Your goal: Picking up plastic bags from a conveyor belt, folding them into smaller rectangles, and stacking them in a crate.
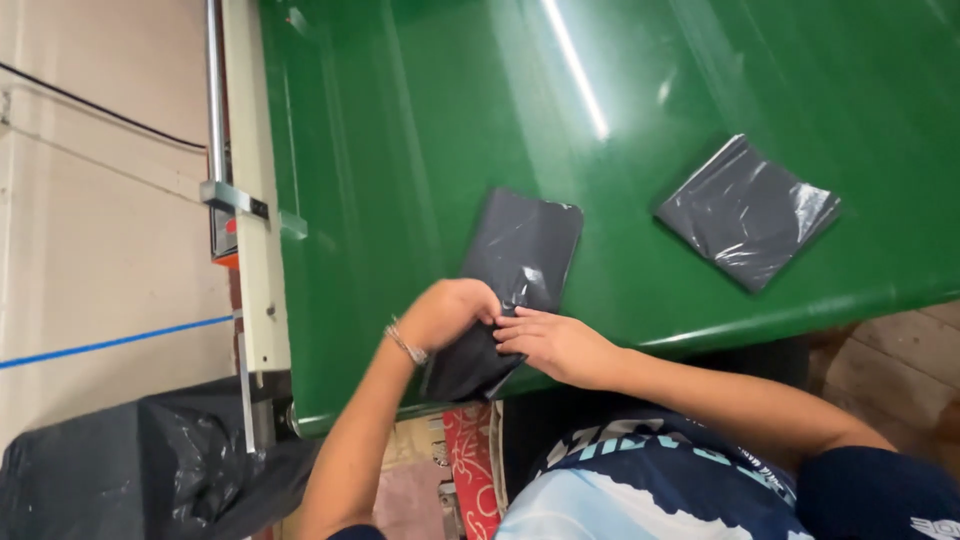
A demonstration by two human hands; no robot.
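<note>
1. Dark grey plastic, a flat pouch (510,285), lies under both hands at the near edge of the green counter (400,150); its near end hangs just past the rim.
2. The left hand (447,312), a thin bracelet (405,345) at its wrist, is curled at 9 o'clock of the pouch's near end, fingers closed on the plastic edge.
3. The right hand (550,343) lies at 3 o'clock of the same end, fingers nearly flat and pressed on the film, fingertips just beside the left hand.
4. Judged from this, the step in hand looks like folding or closing the pouch's near end; a next move would call for both hands to hold the film taut so it does not slide off the rim.
5. A second dark pouch (747,210), square and glossy, sits well apart at 2 o'clock, turned like a diamond.
6. At 8 o'clock, below the counter, a black bag (130,460) bulges; a metal rail (214,90) runs along the counter's left side.
</note>
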